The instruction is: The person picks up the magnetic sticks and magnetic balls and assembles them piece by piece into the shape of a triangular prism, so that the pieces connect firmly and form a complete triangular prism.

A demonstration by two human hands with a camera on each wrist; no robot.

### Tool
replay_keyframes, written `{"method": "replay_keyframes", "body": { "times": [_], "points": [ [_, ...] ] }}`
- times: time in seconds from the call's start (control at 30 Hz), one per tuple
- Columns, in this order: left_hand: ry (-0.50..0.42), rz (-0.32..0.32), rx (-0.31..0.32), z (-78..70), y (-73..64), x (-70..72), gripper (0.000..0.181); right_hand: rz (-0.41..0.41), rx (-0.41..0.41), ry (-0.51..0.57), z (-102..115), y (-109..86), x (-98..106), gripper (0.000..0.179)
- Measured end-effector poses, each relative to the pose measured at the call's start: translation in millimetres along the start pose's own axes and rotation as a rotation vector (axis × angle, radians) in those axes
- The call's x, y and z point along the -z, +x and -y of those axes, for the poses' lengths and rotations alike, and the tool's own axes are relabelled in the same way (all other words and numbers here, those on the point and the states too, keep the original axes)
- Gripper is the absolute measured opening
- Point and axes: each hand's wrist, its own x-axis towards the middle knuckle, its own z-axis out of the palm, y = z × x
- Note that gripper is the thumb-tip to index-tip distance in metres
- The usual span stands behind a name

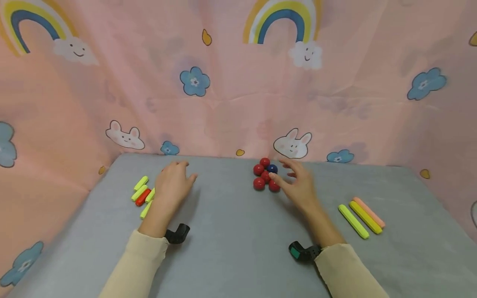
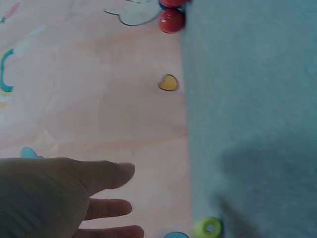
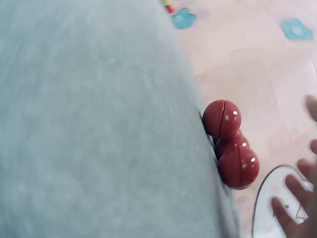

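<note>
My right hand (image 1: 298, 186) hovers beside a cluster of several glossy red balls (image 1: 258, 183) and one dark blue ball (image 1: 272, 168), its fingers spread and holding nothing. In the head view the thumb overlaps the cluster's right side. The right wrist view has the fingers (image 3: 292, 198) apart from the red balls (image 3: 239, 167), which each show a seam. Over the left part of the table, my left hand (image 1: 173, 180) is held with loose fingers and nothing in it. Just left of it lie several short yellow-green sticks (image 1: 139, 193) and a red stick (image 1: 143, 197), partly hidden by the wrist.
To the right on the grey tabletop (image 1: 238, 248) lie three longer sticks: yellow-green (image 1: 353, 221), yellow (image 1: 365, 217) and peach (image 1: 372, 215). A pink printed cloth (image 1: 231, 116) rises along the back and sides. Each wrist wears a black camera mount (image 1: 178, 234).
</note>
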Motion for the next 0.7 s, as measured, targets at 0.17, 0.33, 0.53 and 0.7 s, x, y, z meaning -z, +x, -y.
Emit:
{"method": "replay_keyframes", "body": {
  "times": [0.17, 0.33, 0.53, 0.7],
  "points": [
    [0.063, -0.015, 0.02, 11.1, 3.1, -11.9, 0.049, 0.081, -0.121, 0.019, -19, -9.5, -3, 0.058],
    [0.112, 0.014, 0.036, 22.9, 6.0, -20.3, 0.052, 0.147, -0.19, 0.008, -23, -15.1, -5, 0.063],
    [0.152, 0.034, 0.075, 30.7, 10.2, -27.1, 0.047, 0.157, -0.19, 0.008, -24, -13.8, -6, 0.061],
    [0.169, 0.04, 0.057, 30.2, 11.3, -28.8, 0.04, 0.151, -0.163, 0.03, -27, -12.3, -4, 0.056]
  ]
}}
